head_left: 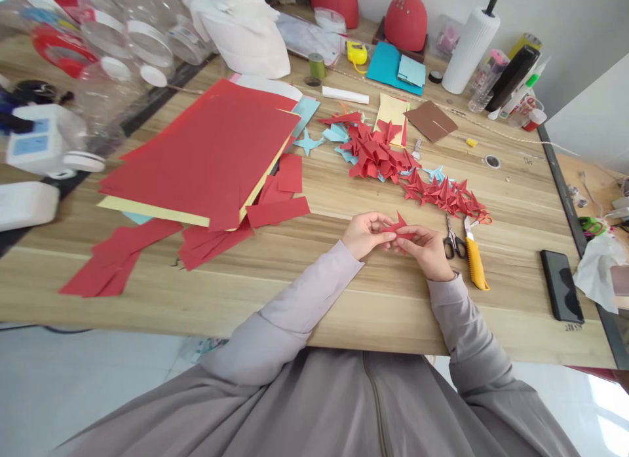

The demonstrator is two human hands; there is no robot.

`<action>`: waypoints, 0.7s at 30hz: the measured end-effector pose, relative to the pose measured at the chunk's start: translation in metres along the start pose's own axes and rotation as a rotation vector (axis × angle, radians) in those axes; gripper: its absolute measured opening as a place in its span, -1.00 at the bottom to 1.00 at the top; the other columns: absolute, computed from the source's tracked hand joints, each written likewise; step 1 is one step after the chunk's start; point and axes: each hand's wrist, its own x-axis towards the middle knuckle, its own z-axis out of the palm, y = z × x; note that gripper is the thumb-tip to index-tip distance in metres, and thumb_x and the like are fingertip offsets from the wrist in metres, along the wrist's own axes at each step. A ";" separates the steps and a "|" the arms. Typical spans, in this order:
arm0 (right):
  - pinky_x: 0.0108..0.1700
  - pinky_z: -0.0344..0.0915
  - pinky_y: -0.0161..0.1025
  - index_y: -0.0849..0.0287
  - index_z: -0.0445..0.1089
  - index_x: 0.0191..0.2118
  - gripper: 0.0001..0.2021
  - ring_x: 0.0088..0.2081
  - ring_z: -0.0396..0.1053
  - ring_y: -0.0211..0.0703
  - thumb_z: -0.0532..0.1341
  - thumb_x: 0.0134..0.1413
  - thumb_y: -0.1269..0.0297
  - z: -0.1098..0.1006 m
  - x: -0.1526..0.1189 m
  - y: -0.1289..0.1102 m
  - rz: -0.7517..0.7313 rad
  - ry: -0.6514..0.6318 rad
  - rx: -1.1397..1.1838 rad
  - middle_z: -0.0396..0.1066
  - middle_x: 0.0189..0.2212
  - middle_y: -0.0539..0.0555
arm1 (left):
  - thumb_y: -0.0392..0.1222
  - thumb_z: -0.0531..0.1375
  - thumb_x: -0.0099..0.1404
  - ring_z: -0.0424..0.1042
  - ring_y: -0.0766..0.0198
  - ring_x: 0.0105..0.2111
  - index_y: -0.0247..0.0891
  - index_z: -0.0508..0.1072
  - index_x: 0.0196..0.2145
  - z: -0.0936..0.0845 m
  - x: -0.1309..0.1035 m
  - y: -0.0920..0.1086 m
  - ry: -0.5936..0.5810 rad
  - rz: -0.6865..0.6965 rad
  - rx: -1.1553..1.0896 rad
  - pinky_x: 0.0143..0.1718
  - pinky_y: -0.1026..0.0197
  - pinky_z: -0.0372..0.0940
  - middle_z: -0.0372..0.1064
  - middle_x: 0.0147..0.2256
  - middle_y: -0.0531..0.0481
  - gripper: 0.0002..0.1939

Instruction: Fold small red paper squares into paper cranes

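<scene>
Between my two hands is a small folded piece of red paper [400,229] with pointed tips, held just above the wooden table near its front edge. My left hand [366,234] pinches its left side, and my right hand [428,249] grips its right side with thumb and fingers. Beyond them lies a heap of red folded paper stars [376,152], with a row of more red stars [445,195] to the right and some light blue ones among them. Black-handled scissors [455,244] and a yellow utility knife [476,264] rest beside my right hand.
A stack of large red sheets [206,149] covers the left side, with cut red strips [118,257] around it. Plastic bottles [103,97] stand at the far left. A black phone [561,285] lies at the right. Yellow tape measure [356,53] and white cylinder [472,51] are at the back.
</scene>
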 end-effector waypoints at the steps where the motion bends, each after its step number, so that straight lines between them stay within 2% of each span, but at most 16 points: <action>1: -0.38 0.41 -0.25 0.17 0.48 -0.32 -0.73 -0.49 0.47 -0.23 0.42 -0.23 0.20 0.000 0.000 0.000 0.008 0.000 -0.006 0.54 -0.48 0.01 | -0.29 0.42 -0.18 0.38 0.35 -0.68 -0.40 0.39 -0.37 0.000 0.000 -0.001 -0.001 -0.001 0.000 -0.59 0.30 0.29 0.44 -0.62 0.02 -0.61; 9: -0.43 0.41 -0.28 0.17 0.48 -0.34 -0.71 -0.52 0.46 -0.25 0.43 -0.27 0.20 0.001 0.001 -0.002 0.023 0.005 0.006 0.54 -0.50 0.01 | -0.30 0.43 -0.20 0.39 0.35 -0.68 -0.39 0.38 -0.39 0.001 0.000 -0.002 0.006 -0.038 -0.024 -0.60 0.30 0.30 0.43 -0.63 0.03 -0.59; 15: -0.45 0.42 -0.26 0.18 0.48 -0.36 -0.73 -0.54 0.46 -0.23 0.43 -0.27 0.21 0.002 0.001 -0.002 0.016 0.011 0.011 0.52 -0.55 -0.01 | -0.32 0.44 -0.23 0.46 0.29 -0.60 -0.41 0.41 -0.32 0.000 -0.001 0.002 -0.023 -0.046 0.004 -0.49 0.24 0.39 0.47 -0.57 0.00 -0.54; 21: -0.47 0.40 -0.29 0.18 0.50 -0.35 -0.74 -0.54 0.46 -0.24 0.42 -0.25 0.22 -0.002 0.002 0.005 0.007 -0.009 -0.007 0.53 -0.51 0.01 | -0.33 0.45 -0.25 0.45 0.29 -0.62 -0.41 0.42 -0.37 0.000 0.000 -0.002 -0.020 -0.070 -0.001 -0.50 0.25 0.39 0.47 -0.58 0.00 -0.56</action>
